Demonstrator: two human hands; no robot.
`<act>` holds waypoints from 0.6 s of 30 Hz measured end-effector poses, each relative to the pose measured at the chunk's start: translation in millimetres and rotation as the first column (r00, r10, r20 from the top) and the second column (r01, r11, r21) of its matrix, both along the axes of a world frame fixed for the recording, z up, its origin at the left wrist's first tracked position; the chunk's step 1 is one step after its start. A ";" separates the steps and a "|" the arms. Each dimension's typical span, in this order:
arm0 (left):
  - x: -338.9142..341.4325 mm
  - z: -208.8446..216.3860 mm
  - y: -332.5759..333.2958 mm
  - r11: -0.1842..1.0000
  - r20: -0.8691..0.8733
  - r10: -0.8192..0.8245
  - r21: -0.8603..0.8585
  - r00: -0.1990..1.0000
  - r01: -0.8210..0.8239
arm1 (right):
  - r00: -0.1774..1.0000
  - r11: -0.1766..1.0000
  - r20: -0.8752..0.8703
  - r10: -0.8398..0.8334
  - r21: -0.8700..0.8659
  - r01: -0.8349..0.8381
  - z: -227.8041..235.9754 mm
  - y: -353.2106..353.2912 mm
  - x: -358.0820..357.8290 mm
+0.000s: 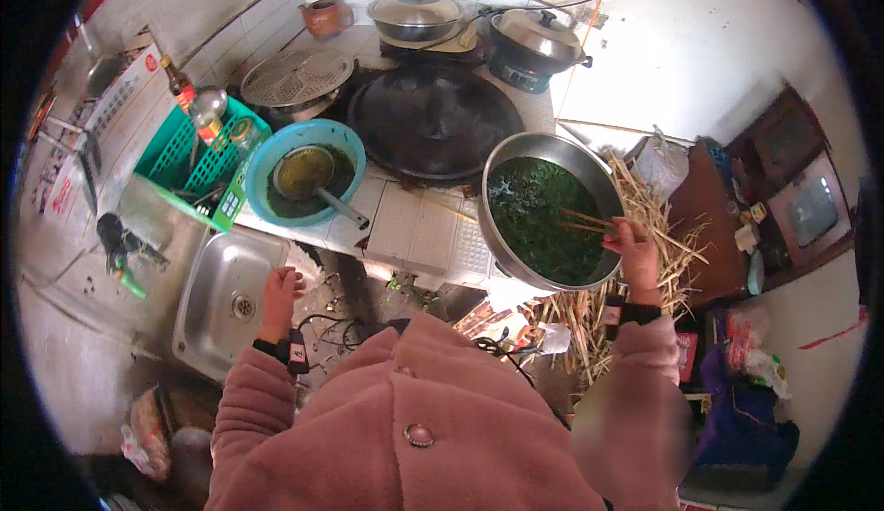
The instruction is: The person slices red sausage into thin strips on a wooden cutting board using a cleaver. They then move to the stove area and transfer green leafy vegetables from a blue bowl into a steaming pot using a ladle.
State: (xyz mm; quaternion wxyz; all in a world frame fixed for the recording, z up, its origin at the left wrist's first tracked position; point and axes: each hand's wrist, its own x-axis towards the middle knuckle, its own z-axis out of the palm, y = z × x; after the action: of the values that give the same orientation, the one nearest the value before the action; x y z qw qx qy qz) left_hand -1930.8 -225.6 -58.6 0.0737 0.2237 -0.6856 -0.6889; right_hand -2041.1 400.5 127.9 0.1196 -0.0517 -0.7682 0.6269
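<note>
My right hand [631,246] is closed on a pair of chopsticks [585,220], whose tips reach into a wide metal basin [491,235]. Dark green leafy greens [543,212] in liquid fill the basin, and I cannot tell which kind they are. Over the right edge of the sink [210,281], my left hand [282,292] hangs with its fingers curled in and nothing visible in them. Ahead of it stands a light blue plastic basin [262,200] with yellowish-green liquid. A large ladle or strainer [306,172] rests in that basin, its handle leaning over the rim.
A big black wok [433,124] is set into the tiled stove, with lidded pots [416,16] behind it. A green crate [189,156] of bottles stands left of the blue basin. Straw [663,244] lies on the right, and cables [345,331] run below.
</note>
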 end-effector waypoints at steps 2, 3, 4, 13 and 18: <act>-23.4 -13.9 -22.6 0.995 0.049 0.015 0.096 0.999 -0.019 | 0.997 1.000 0.081 0.015 0.009 -0.016 -17.2 -22.7 -8.6; -33.9 -20.2 -31.8 0.991 0.094 0.026 0.132 0.995 -0.038 | 0.990 0.999 0.133 0.042 0.011 -0.043 -22.7 -31.0 -8.5; -45.1 -25.0 -41.0 0.982 0.126 0.000 0.189 0.992 -0.024 | 0.973 1.000 0.228 0.029 0.002 -0.030 -24.1 -36.3 -4.9; -108.0 -39.7 -47.8 0.894 0.026 0.035 0.447 0.999 -0.043 | 0.969 0.989 0.246 -0.010 0.144 -0.027 48.4 -52.9 31.8; -130.6 -42.2 -50.9 0.889 0.041 0.030 0.456 0.999 -0.046 | 0.922 0.973 0.319 0.220 -0.009 -0.230 0.6 -90.5 1.7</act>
State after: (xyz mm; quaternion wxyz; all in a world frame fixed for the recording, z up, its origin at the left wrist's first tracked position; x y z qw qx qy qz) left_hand -2061.4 -276.5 -100.8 0.0210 0.2594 -0.5011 -0.8253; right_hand -2039.4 310.1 128.5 -0.0776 -0.0617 -0.7872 0.6087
